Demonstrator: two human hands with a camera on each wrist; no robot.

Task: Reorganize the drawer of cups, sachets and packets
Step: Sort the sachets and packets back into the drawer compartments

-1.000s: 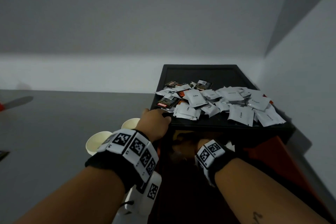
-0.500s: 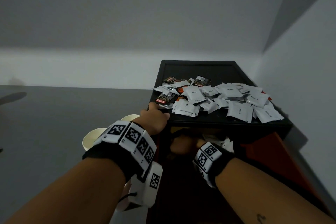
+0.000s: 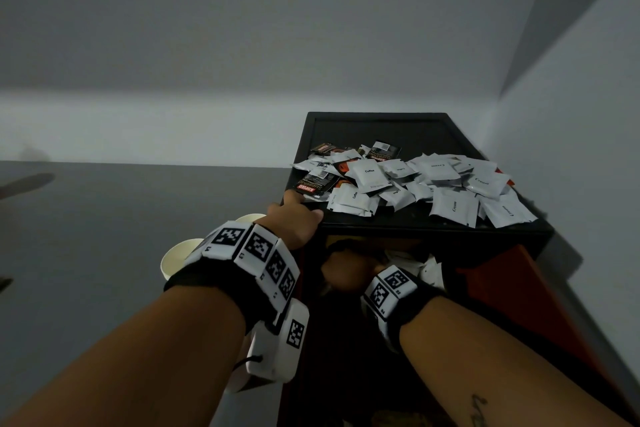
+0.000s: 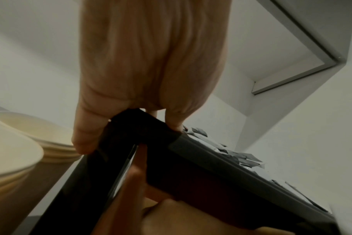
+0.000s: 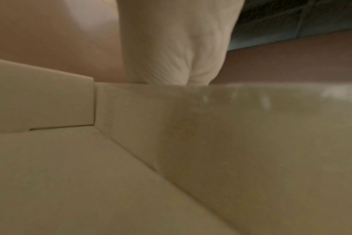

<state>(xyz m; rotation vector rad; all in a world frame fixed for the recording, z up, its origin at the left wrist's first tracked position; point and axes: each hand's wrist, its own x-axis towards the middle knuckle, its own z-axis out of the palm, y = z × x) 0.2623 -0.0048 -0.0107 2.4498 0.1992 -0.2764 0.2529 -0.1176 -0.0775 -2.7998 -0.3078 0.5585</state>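
Observation:
A black tray (image 3: 433,232) heaped with white sachets (image 3: 453,208) and a few dark coffee packets (image 3: 313,185) sits over the open reddish drawer (image 3: 526,291). My left hand (image 3: 298,218) grips the tray's near-left corner (image 4: 143,127), thumb on the side and fingers over the rim. Under the tray's front edge my right hand (image 3: 346,270) reaches into the drawer; its fingers are hidden. In the right wrist view the palm (image 5: 171,47) lies against a cream divider wall (image 5: 191,119). More white sachets (image 3: 429,270) lie in the drawer below.
Two stacks of cream paper cups (image 3: 176,258) stand on the grey surface left of the drawer, close to my left wrist (image 4: 14,152). A white wall (image 3: 571,166) runs along the tray's right side and another behind it.
The tray and my left hand have hardly moved. My right hand has slid a little to the left under the tray's front edge.

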